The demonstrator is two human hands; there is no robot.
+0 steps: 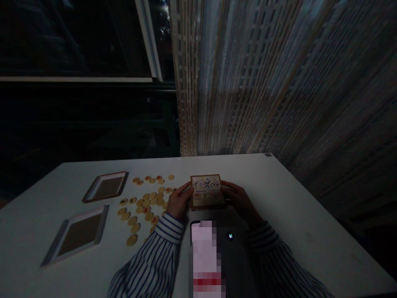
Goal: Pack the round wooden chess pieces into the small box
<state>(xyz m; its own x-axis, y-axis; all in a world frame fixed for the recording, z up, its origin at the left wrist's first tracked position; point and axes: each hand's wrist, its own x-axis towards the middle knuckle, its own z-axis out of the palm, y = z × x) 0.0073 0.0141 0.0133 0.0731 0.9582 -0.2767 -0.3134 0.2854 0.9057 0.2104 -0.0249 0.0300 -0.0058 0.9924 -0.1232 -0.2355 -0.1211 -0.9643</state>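
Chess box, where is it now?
The box is in the head view's lower middle, between the left hand and right hand, right of the round pieces.

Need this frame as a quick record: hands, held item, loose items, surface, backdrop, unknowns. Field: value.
left grip: fingers on the left side of the printed box
right grip: fingers on the box's right side
held item: printed box, large dark characters on its upper face
loose items: round discs, some with red or dark characters up, left of the box
open trays: far tray and near tray, left of most discs
surface: white table
backdrop: striped curtain; dark window
unknown: whether the box touches the table
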